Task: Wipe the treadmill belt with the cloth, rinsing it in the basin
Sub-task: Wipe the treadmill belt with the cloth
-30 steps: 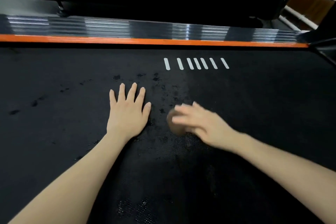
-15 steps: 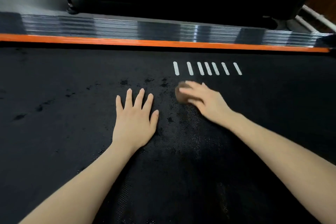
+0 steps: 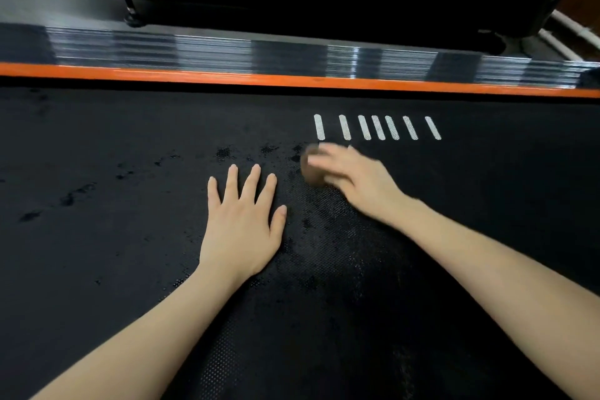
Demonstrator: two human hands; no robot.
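Clutching cloth (image 3: 311,174) (wadded, blurred), belt (image 3: 130,237) running sideways

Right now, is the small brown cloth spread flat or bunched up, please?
Bunched: the small brown cloth is a blurred wad under the right hand.

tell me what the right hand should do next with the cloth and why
Probably sweep the cloth leftward over the dark spots. The right hand grips it on the belt just below the white stripes, and the spots lie to its left, beyond the fingertips of the left hand, which rests flat.
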